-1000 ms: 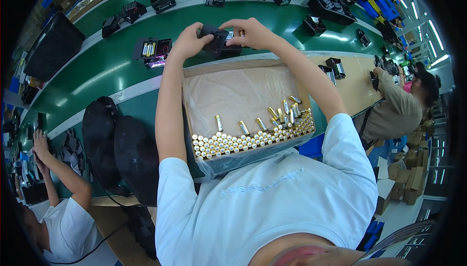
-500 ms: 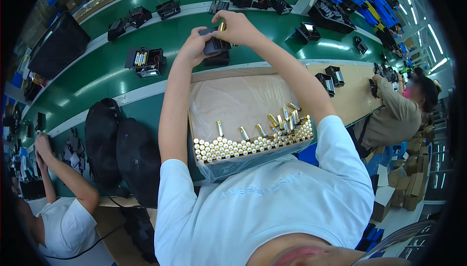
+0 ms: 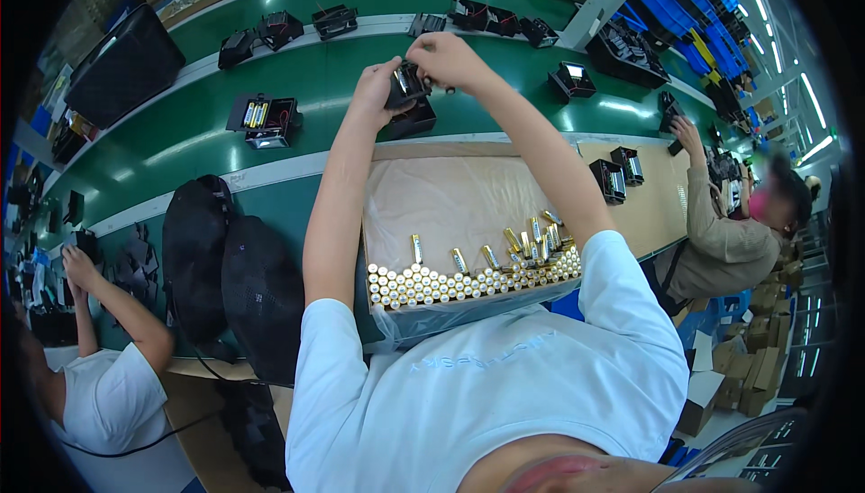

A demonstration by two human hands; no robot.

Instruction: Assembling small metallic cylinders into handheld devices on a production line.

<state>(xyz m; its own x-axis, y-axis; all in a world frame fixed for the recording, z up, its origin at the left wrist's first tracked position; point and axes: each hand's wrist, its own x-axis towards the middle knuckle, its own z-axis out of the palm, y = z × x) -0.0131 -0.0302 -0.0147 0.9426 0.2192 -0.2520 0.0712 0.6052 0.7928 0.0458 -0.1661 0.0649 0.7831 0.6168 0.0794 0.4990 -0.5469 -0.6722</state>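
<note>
My left hand [image 3: 375, 93] grips a black battery holder [image 3: 407, 87] from its left side, above the green bench. Shiny battery surfaces show in the holder. The fingertips of my right hand [image 3: 447, 60] are pinched together at the holder's upper right edge. A small dark round end pokes out below its curled fingers; what they hold is mostly hidden. Under the holder rests a black device housing [image 3: 416, 123]. Nearer me stands an open carton [image 3: 450, 178] lined with clear plastic, with gold-ended batteries [image 3: 432, 291] packed upright along its near side and several lying loose on top.
Left on the bench is a black housing with batteries in its open holder [image 3: 261, 122]. Two housings [image 3: 620, 174] stand right of the carton; others line the far ledge. Black bags [image 3: 257, 286] lie left. Co-workers sit at left [image 3: 108, 385] and right [image 3: 734, 232].
My right hand's fingers have come down onto the holder, and the gold battery seen between them is no longer visible there. The holder has tilted. The right co-worker's arm has reached up to the bench.
</note>
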